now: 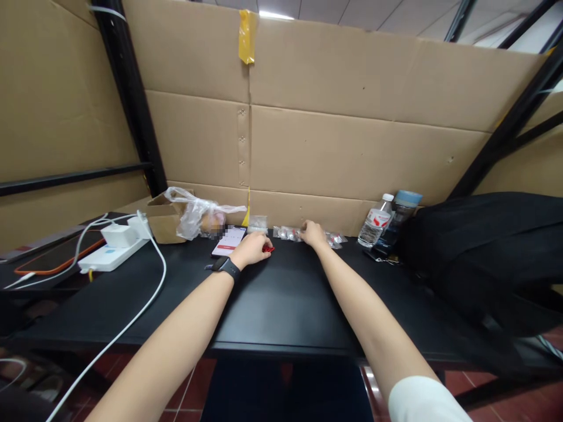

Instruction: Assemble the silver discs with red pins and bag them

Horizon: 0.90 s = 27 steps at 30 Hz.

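One small bright-red object [269, 249]: at the fingertips of the left hand [251, 248], by the flat black table [285, 293].
Left hand: fingers narrowed around it.
Right hand [313, 232]: fingertips down among small clear plastic packets [288, 234]; whether it grips one, I cannot tell.
Packets: in a row, both sides of this hand.

Honestly can't read a single word here. The water bottle [373, 230] at 3 o'clock has a red-and-white label [379, 217], but the lettering's mush. The phone screen [230, 239] around 8 o'clock shows tiny marks and a red bar [226, 247], way too small to make out.
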Available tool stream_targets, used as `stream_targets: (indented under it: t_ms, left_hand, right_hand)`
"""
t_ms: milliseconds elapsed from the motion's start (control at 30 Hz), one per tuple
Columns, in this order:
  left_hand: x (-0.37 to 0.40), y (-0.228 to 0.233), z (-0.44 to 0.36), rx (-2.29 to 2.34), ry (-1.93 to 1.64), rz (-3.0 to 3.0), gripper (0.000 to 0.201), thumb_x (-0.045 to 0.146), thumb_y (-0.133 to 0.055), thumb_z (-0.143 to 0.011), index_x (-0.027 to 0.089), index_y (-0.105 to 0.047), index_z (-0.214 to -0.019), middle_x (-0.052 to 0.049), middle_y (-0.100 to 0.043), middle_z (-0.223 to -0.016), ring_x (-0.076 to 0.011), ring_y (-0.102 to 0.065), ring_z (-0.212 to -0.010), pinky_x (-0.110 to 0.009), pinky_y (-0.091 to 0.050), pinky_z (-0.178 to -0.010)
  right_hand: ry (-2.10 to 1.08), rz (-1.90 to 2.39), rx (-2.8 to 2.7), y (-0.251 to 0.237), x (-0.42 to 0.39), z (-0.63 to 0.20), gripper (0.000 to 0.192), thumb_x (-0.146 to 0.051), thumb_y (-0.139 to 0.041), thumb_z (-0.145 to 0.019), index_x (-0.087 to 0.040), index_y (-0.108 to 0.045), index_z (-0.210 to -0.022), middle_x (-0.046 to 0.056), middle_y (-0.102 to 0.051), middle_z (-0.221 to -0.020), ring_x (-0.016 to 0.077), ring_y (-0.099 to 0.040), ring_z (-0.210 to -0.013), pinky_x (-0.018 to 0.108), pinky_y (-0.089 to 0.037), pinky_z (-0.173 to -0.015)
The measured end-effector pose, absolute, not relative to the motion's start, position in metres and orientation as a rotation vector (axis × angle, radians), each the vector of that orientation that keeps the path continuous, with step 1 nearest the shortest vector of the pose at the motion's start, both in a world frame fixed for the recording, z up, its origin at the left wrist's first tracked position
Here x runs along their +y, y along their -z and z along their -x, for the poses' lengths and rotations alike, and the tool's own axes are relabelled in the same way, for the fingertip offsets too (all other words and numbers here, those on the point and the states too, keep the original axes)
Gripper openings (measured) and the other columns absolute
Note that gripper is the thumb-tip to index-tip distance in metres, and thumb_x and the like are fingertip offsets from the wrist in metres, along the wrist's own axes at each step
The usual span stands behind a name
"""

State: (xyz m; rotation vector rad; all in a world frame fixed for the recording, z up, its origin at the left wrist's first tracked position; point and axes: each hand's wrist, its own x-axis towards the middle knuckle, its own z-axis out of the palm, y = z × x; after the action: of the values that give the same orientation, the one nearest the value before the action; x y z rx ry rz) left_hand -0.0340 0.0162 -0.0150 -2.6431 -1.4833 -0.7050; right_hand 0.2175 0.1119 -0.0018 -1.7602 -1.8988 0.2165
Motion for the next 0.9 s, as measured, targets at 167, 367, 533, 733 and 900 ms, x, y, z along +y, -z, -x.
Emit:
stream_targets:
  t_ms: [167,367,533,733,900]
  left_hand:
    - [0.016,0.018,0.029,-1.487,0.648,2.604,0.018,0.029,-0.072,-0.083,0.022,-0.078,-0.099,-0.008,-0.071,-0.099,-0.0248,-0.065,-0.098,-0.033,-0.049,-0.089]
    - [0.014,0.022,0.029,-1.596,0.668,2.431,0.028,0.036,-0.069,-0.084,0.02,-0.075,-0.106,-0.012,-0.071,-0.112,-0.0307,-0.062,-0.11,-0.037,-0.048,-0.093]
    - [0.015,0.021,0.032,-1.629,0.558,2.611,0.025,0.035,-0.062,-0.088,0.021,-0.078,-0.1,-0.01,-0.076,-0.101,-0.0246,-0.07,-0.092,-0.031,-0.05,-0.083]
    - [0.013,0.018,0.027,-1.453,0.7,2.852,0.023,0.034,-0.066,-0.082,0.023,-0.08,-0.096,-0.007,-0.079,-0.094,-0.0215,-0.072,-0.085,-0.026,-0.051,-0.08]
    - [0.006,0.011,0.023,-1.388,0.709,2.976,0.021,0.038,-0.07,-0.079,0.025,-0.082,-0.091,-0.004,-0.079,-0.088,-0.0196,-0.073,-0.08,-0.024,-0.051,-0.076]
  right_hand:
    - [-0.095,1.71,-2.096,-0.014,0.095,-0.243,0.026,-0.026,-0.068,-0.083,-0.019,-0.073,-0.107,0.014,-0.075,-0.109,0.0252,-0.07,-0.1,0.031,-0.05,-0.085]
    - [-0.335,1.588,-2.454,-0.026,0.062,-0.312,0.038,-0.023,-0.077,-0.072,-0.018,-0.075,-0.11,0.008,-0.076,-0.107,0.021,-0.07,-0.093,0.026,-0.05,-0.084]
    - [-0.495,1.539,-2.46,-0.008,0.041,-0.343,0.052,-0.031,-0.083,-0.068,-0.017,-0.073,-0.117,0.007,-0.076,-0.108,0.0204,-0.069,-0.091,0.028,-0.051,-0.085]
    - [-0.4,1.532,-2.381,0.005,0.047,-0.343,0.035,-0.024,-0.079,-0.072,-0.02,-0.077,-0.106,0.005,-0.076,-0.105,0.019,-0.069,-0.089,0.028,-0.051,-0.085]
    - [-0.436,1.511,-2.378,0.005,0.045,-0.346,0.03,-0.025,-0.082,-0.067,-0.019,-0.078,-0.097,0.004,-0.076,-0.093,0.019,-0.068,-0.084,0.027,-0.05,-0.079]
